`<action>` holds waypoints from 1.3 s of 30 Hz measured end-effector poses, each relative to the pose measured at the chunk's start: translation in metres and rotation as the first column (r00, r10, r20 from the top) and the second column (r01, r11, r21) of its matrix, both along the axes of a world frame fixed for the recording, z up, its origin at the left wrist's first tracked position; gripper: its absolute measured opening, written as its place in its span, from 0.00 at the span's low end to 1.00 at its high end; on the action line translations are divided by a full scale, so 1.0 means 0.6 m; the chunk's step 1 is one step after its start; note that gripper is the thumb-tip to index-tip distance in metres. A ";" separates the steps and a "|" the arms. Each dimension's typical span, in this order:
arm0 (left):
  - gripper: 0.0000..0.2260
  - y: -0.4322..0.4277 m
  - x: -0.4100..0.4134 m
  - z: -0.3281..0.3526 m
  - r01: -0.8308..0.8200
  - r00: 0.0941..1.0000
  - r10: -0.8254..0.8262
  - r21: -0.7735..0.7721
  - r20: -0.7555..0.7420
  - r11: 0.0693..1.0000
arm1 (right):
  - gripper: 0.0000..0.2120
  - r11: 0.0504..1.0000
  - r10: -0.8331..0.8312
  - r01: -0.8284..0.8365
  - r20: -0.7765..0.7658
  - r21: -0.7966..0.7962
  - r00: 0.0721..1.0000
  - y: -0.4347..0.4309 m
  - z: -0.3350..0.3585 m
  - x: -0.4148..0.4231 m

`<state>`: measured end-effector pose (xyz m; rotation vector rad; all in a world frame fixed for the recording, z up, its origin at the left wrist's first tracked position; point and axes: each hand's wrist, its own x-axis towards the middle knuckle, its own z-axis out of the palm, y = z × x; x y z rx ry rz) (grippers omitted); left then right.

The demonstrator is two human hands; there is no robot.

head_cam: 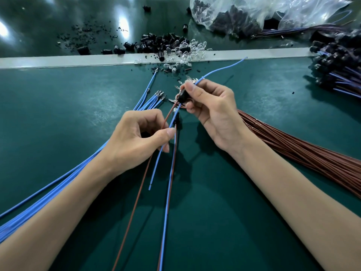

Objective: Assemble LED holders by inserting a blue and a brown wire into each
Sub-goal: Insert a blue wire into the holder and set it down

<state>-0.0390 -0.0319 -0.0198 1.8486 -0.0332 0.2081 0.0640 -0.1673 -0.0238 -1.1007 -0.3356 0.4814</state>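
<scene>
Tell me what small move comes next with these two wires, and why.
Probably push the blue wire and brown wire up into the black holder. Your left hand pinches both just below it, your right hand grips the holder, and their upper ends reach its base. Whether they are seated is hidden.

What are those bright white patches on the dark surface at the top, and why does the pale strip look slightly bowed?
Head view: the patches are probably lamp glare on the glossy far surface; the pale strip bows from wide-angle distortion; soft shadows fall on the green mat.
</scene>
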 end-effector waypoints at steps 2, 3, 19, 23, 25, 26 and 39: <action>0.10 0.004 -0.002 0.001 0.031 0.999 -0.031 0.015 -0.010 0.999 | 0.09 0.998 -0.022 0.025 -0.061 0.049 0.998 0.000 0.002 0.002; 0.10 0.005 -0.003 0.002 0.049 0.999 -0.048 0.025 -0.013 0.999 | 0.09 0.998 -0.025 0.029 -0.072 0.054 0.997 0.000 0.003 0.003; 0.11 0.006 -0.003 0.000 0.080 0.996 -0.080 0.008 -0.026 0.997 | 0.07 0.998 -0.045 0.049 -0.084 0.048 0.995 0.000 0.001 0.004; 0.12 -0.001 0.001 -0.001 -0.003 0.999 0.001 -0.049 -0.032 0.999 | 0.04 0.996 0.044 -0.041 0.038 -0.075 0.998 0.000 -0.002 -0.001; 0.13 -0.007 0.004 -0.002 -0.024 1.000 0.023 -0.044 -0.015 0.999 | 0.04 0.987 0.103 -0.088 0.104 -0.135 0.989 0.001 -0.005 -0.004; 0.13 -0.009 0.004 -0.001 -0.029 1.000 0.029 -0.043 -0.007 0.999 | 0.04 0.984 0.114 -0.096 0.120 -0.149 0.986 0.001 -0.006 -0.005; 0.14 0.004 -0.001 0.002 -0.017 0.999 0.019 0.046 -0.037 0.999 | 0.07 0.998 -0.028 0.029 0.025 -0.051 0.999 0.004 0.001 -0.003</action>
